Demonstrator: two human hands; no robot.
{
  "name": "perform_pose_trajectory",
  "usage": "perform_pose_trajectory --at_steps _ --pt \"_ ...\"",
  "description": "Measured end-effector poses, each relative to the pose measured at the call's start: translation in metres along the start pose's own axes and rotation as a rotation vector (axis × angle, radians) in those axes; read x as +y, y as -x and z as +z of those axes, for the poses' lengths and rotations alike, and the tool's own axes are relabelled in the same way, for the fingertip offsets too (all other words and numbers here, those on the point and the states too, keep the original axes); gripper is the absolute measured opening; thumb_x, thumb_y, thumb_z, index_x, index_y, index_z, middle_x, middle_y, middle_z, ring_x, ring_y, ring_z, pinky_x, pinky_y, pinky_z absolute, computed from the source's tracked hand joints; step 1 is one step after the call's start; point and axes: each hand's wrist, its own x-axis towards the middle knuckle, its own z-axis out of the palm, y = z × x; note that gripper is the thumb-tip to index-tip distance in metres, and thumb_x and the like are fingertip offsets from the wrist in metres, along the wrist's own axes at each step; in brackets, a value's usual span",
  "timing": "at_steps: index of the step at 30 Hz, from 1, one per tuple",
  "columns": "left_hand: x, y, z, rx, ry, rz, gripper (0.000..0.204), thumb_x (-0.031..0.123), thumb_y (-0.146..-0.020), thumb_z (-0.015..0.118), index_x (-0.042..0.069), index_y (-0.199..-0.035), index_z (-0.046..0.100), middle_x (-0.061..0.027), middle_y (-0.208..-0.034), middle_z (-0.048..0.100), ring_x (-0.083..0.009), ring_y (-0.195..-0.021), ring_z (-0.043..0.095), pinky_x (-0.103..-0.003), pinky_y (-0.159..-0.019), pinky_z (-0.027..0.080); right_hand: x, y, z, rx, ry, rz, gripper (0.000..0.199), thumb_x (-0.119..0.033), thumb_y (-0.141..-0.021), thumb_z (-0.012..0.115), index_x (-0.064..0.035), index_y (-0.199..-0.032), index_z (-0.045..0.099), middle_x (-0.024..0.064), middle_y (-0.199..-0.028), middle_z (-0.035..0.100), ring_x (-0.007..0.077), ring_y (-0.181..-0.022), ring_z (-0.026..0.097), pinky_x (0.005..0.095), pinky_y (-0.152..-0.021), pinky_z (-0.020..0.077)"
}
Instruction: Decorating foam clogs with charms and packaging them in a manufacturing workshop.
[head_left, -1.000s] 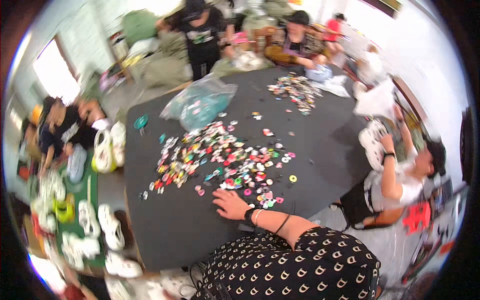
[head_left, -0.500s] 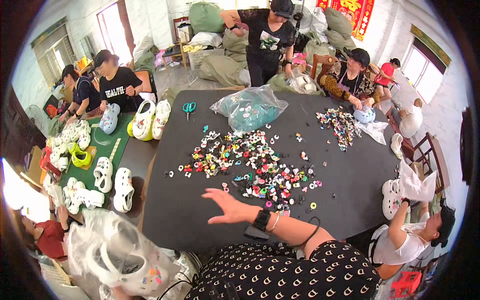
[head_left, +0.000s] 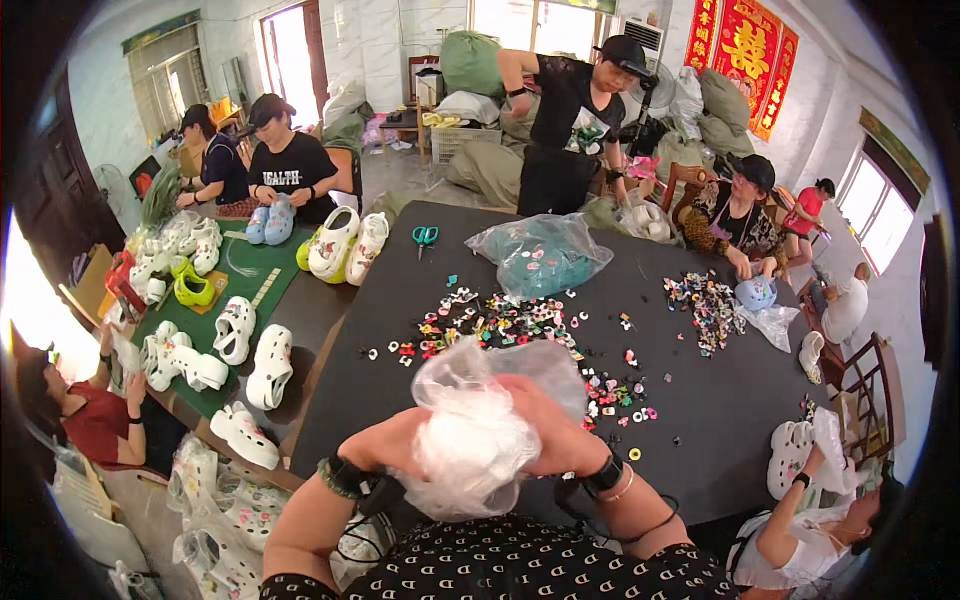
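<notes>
Both of my hands are over the near part of the dark table, gathered round a bunched clear plastic bag. My left hand grips the bag's left side, and my right hand grips its right side; the fingers are partly covered by the film. White shows through the crumpled middle, but what lies inside, if anything, I cannot make out. A loose flap of film spreads out past my right hand. Just beyond the bag lies a heap of small colourful shoe charms, partly hidden by it.
A bag of teal clogs and teal scissors lie farther back on the table. White clogs stand at left, with bagged clogs below. Co-workers sit or stand around; one handles a blue clog beside more charms.
My right hand was stretched open over the table and now grips a plastic bag together with my left. The bagged white clogs held up at lower left are gone from there. The view has shifted.
</notes>
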Motion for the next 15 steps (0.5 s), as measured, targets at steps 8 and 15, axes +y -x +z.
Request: perform_pose_trajectory --at_steps 8,15 --pt "-0.021 -0.057 0.002 0.308 0.029 0.015 0.077 0.008 -0.081 0.071 0.013 -0.147 0.030 -0.0116 -0.122 0.060 -0.0179 -0.110 0.059 -0.032 -0.094 0.048 0.013 0.081 -0.035 0.851 0.291 0.356 0.031 -0.007 -0.083 0.055 0.0017 -0.112 0.056 0.0119 -0.100 0.059 0.0251 -0.092 0.056 0.0377 -0.086 0.0441" --pt "-0.049 0.013 -0.030 0.628 -0.681 0.034 0.045 0.023 -0.086 0.067 0.004 -0.126 0.056 -0.0152 -0.108 0.066 -0.0256 -0.098 0.065 -0.036 -0.086 0.051 0.087 0.239 -0.176 1.119 -0.167 0.474 0.040 -0.012 -0.090 0.052 0.0017 -0.127 0.048 0.0200 -0.132 0.050 0.0313 -0.111 0.056 0.0434 -0.097 0.0433"
